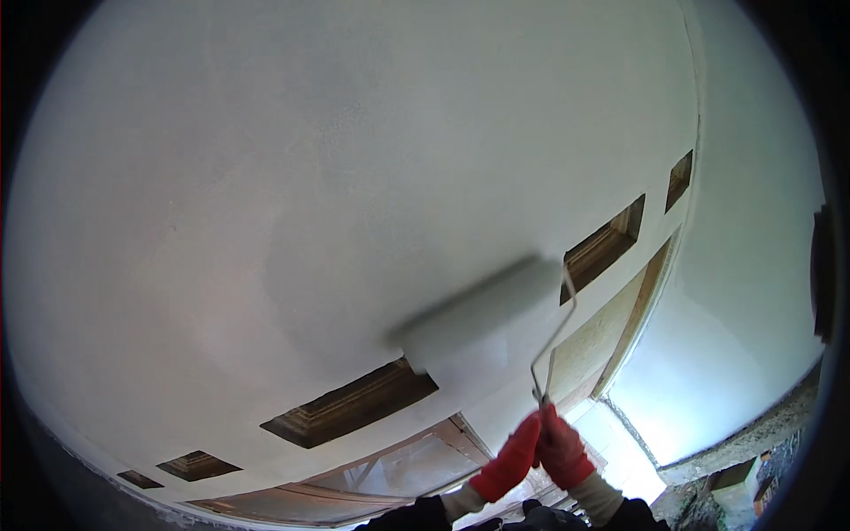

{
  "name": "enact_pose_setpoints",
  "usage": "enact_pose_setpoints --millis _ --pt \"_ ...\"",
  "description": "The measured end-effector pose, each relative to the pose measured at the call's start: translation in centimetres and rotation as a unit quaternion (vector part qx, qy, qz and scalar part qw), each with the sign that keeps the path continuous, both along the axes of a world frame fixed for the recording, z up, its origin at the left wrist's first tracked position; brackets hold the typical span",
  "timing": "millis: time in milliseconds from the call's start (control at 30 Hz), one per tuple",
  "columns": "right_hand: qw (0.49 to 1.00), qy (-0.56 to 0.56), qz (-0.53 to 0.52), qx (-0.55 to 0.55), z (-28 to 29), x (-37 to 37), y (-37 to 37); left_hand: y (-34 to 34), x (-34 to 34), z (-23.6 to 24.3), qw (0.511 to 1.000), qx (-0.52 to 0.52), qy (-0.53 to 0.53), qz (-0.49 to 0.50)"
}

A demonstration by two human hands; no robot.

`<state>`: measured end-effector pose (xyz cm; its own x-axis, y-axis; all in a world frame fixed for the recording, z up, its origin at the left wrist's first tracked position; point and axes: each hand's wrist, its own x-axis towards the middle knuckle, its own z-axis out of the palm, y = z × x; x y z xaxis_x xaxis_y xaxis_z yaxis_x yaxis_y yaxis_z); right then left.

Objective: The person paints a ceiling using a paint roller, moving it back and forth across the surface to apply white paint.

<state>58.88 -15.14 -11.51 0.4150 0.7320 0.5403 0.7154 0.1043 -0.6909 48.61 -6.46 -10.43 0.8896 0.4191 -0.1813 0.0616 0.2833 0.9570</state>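
Both my hands, in red gloves, are closed round the handle of a paint roller (478,305) at the bottom centre, my left hand (507,458) to the left and a little lower, my right hand (562,450) beside it on the right. The bent metal frame rises from my grip to the wide, motion-blurred roller, which lies on or close to the pale wall (354,159). A dark rectangular recess (350,403) is just below the roller's left end, and a second recess (600,250) sits beside its right end.
Smaller recesses (197,465) continue along both sides. Below are wood-framed glazed panels (390,473) and, to the right, a boarded opening (602,336). A white adjoining wall (726,327) curves down the right side, with rubble or clutter (744,491) beneath it.
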Motion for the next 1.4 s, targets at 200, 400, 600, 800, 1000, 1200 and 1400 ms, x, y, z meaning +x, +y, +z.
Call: enact_pose_setpoints --millis 200,400,600,800,1000,1200,1400 --pt "0.989 -0.037 -0.054 0.13 16.4 2.8 7.2 2.7 1.5 10.8 0.984 0.081 -0.138 0.084" --pt "0.994 -0.038 -0.096 0.03 4.9 1.5 5.2 1.3 -2.4 2.1 0.995 -0.059 -0.048 0.065" --pt "0.987 0.063 -0.076 -0.127 -13.5 -4.7 -3.5 0.4 -5.7 -2.9 0.989 0.043 0.14 -0.036" --pt "0.991 0.081 -0.11 0.012 -1.1 -1.9 2.8 0.0 -5.9 2.6 0.994 0.1 0.02 0.027" --pt "0.978 0.033 -0.119 0.168 6.5 2.9 7.6 0.1 -7.7 2.2 0.993 0.105 0.049 0.018" --pt "0.987 0.059 -0.146 -0.044 -10.8 -2.6 0.6 -0.2 -10.5 -0.9 0.983 0.104 0.151 -0.022" --pt "0.941 0.145 -0.102 -0.288 -18.1 -7.2 -7.8 -1.3 -10.7 -5.7 0.971 0.123 0.18 -0.1"
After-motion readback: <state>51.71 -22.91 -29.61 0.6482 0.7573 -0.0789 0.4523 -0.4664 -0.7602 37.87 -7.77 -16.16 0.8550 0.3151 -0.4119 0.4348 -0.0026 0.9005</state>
